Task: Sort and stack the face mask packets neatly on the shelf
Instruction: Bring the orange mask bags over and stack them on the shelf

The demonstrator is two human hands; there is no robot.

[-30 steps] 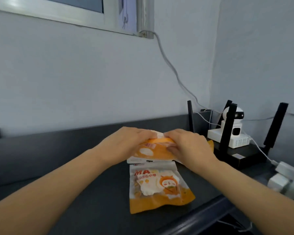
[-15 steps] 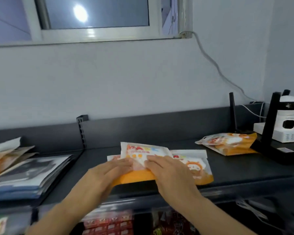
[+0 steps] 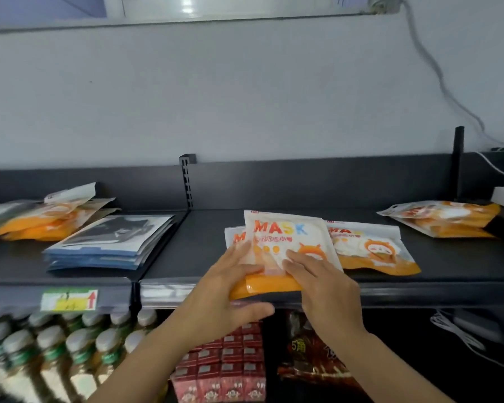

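Note:
Both hands hold an orange and white MASK packet (image 3: 285,239) over the front edge of the dark shelf (image 3: 204,245). My left hand (image 3: 230,289) has its fingers on the packet's left side and its thumb below the edge. My right hand (image 3: 323,283) covers the lower right corner, thumb hidden. The packet lies partly over a second packet (image 3: 234,237) and overlaps a third packet (image 3: 370,248) on the right. Another packet (image 3: 442,218) lies at the far right. A loose pile of orange packets (image 3: 41,221) sits at the far left.
A stack of blue and grey packets (image 3: 111,242) lies left of the shelf divider (image 3: 188,181). Bottles (image 3: 70,344) and red boxes (image 3: 230,370) fill the lower shelf. A black antenna (image 3: 458,164) and white cables (image 3: 501,170) stand at the right.
Both hands carried the packet left from beside the router to the middle of the shelf, onto two other packets. The view has since tilted down, showing the lower shelf.

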